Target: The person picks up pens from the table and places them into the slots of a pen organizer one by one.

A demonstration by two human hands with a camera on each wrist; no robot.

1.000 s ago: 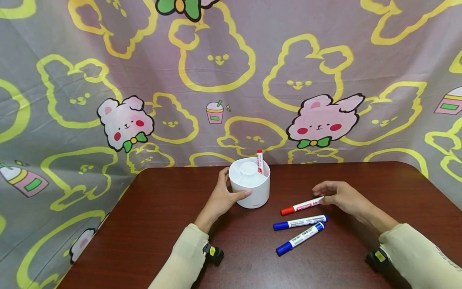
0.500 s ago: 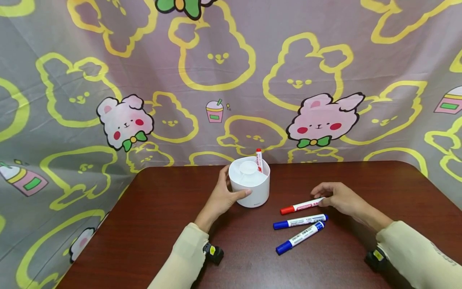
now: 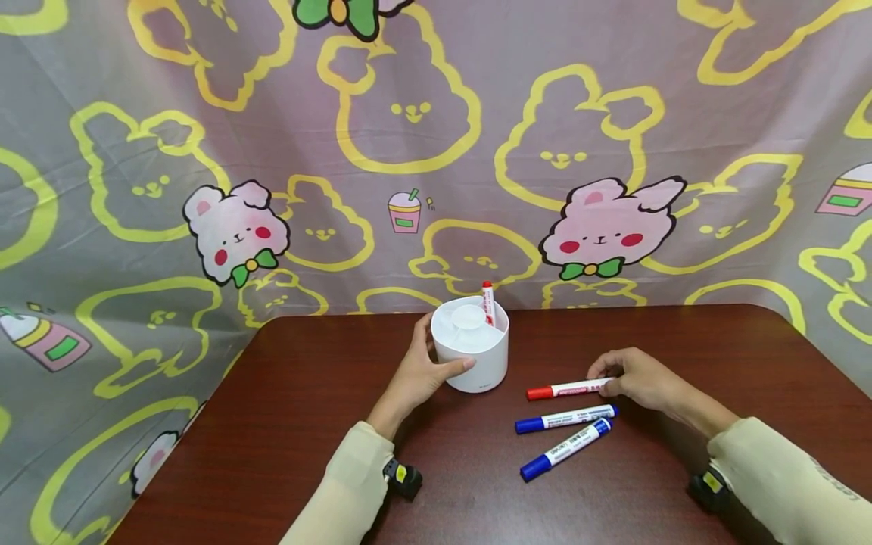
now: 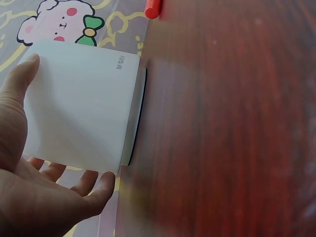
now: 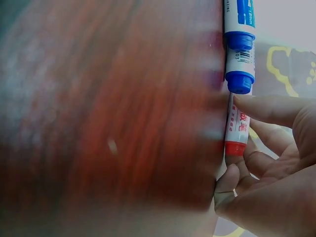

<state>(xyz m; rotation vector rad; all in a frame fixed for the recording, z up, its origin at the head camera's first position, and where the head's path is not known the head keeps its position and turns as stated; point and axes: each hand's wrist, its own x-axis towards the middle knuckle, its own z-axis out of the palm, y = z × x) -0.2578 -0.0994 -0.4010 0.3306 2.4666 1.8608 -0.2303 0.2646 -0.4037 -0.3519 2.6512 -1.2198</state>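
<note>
My left hand (image 3: 428, 365) grips a white round pen holder (image 3: 485, 366) from its left side, thumb across the front and fingers behind. The holder stands upright near the table's back, and one red-capped marker (image 3: 488, 301) leans in its right compartment. In the left wrist view, my fingers curl under the holder's white wall (image 4: 81, 108). On the right, my right hand (image 3: 643, 381) pinches the tail end of a red whiteboard marker (image 3: 571, 389) between thumb and fingers. Its red cap points left, low over the table. In the right wrist view, the thumb presses this marker (image 5: 238, 123).
Two blue whiteboard markers lie nearer me, one (image 3: 565, 419) just in front of the red one and another (image 3: 567, 450) slanted closer. Their right ends nearly meet. Behind the dark wooden table (image 3: 306, 424) hangs a cartoon-print curtain (image 3: 450, 250).
My right fingers have closed on the red marker's end, and the marker has swung slightly to lie more level across the view. The left hand and the pen holder stay put.
</note>
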